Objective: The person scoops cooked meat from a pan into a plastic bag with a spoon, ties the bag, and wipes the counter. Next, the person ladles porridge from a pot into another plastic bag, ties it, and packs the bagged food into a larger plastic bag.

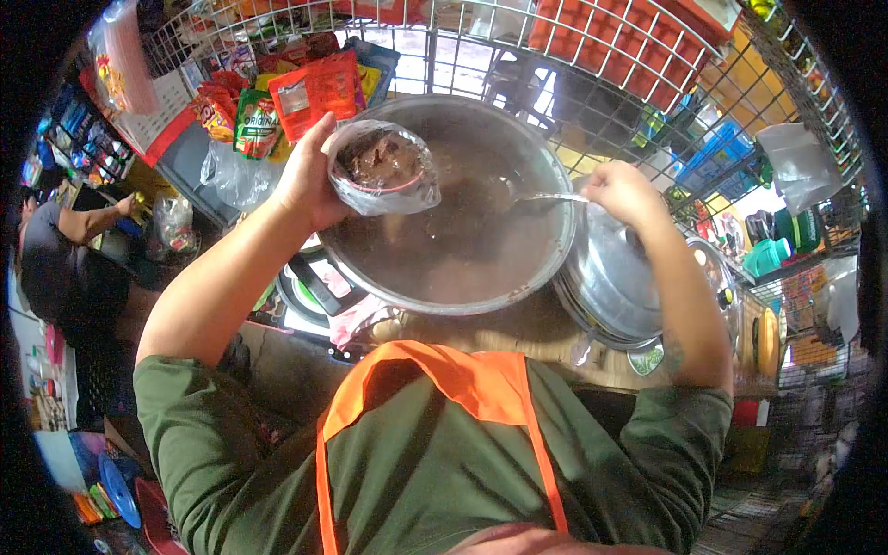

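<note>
My left hand [310, 180] grips a bowl wrapped in a clear plastic bag [393, 196], raised over the left side of a large metal pot [462, 303]. Chunky brown food [381, 159] fills the bowl. Brown, soupy liquid [462, 245] lies in the pot, blurred by what looks like steam. At the pot's right rim, my right hand [627, 194] is closed round the end of a metal ladle or spoon [548, 196]. Its handle reaches left over the pot, and its head is hard to make out in the liquid.
Metal lids [615, 287] lie right of the pot. Red pouches [314, 92] and a green pouch [256, 125] stand behind-left. Wire mesh [462, 18] runs along the back, with a red crate [620, 46]. Another person [74, 245] is at far left.
</note>
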`<move>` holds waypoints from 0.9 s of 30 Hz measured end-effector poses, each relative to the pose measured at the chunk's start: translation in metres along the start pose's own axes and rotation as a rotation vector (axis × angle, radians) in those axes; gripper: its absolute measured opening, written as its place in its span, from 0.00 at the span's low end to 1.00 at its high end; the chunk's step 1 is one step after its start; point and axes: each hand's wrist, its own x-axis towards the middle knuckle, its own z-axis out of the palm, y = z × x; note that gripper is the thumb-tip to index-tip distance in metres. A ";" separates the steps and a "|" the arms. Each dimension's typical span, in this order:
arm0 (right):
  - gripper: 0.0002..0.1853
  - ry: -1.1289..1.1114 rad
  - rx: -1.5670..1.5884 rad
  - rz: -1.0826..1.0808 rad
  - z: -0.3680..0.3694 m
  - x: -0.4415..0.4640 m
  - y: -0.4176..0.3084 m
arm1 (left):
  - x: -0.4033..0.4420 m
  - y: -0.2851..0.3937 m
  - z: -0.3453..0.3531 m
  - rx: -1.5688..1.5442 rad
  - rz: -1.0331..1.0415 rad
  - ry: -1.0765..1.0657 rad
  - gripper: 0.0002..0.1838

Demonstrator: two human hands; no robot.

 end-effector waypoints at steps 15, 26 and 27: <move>0.10 0.235 0.217 -0.178 -0.078 -0.019 -0.077 | 0.003 -0.010 0.014 0.005 -0.079 -0.047 0.35; 0.07 1.079 -0.370 -0.691 -0.106 -0.060 -0.094 | -0.008 -0.007 0.022 -0.031 -0.058 -0.113 0.35; 0.07 1.072 -0.407 -0.654 -0.111 -0.066 -0.091 | -0.009 -0.006 0.024 -0.027 -0.035 -0.093 0.35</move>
